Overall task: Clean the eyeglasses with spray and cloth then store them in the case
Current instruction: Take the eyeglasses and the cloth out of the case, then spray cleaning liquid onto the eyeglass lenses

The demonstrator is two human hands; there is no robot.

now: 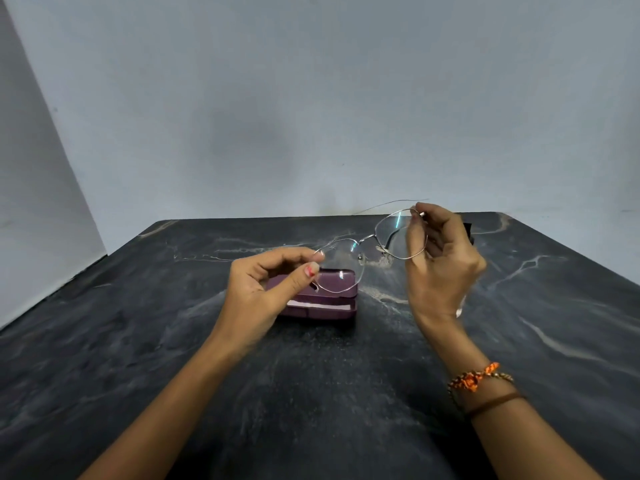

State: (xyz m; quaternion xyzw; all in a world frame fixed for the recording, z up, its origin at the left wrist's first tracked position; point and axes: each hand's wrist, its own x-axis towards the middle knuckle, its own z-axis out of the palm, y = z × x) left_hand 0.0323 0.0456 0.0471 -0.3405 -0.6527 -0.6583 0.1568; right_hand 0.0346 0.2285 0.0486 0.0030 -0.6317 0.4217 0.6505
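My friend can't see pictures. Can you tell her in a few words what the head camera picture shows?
Two hands hold a pair of thin wire-framed eyeglasses in the air above a dark marbled table: the left hand pinches one end of the frame and the right hand pinches the other. Below them on the table lies a purple glasses case.

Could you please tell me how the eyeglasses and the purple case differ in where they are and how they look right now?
The eyeglasses are held up above the table, the left hand pinching one end of the frame and the right hand the other; the case rests on the table untouched. The eyeglasses are thin metal wire with clear lenses; the case is solid, opaque purple. The eyeglasses are unfolded with a temple out; the case lies almost shut.
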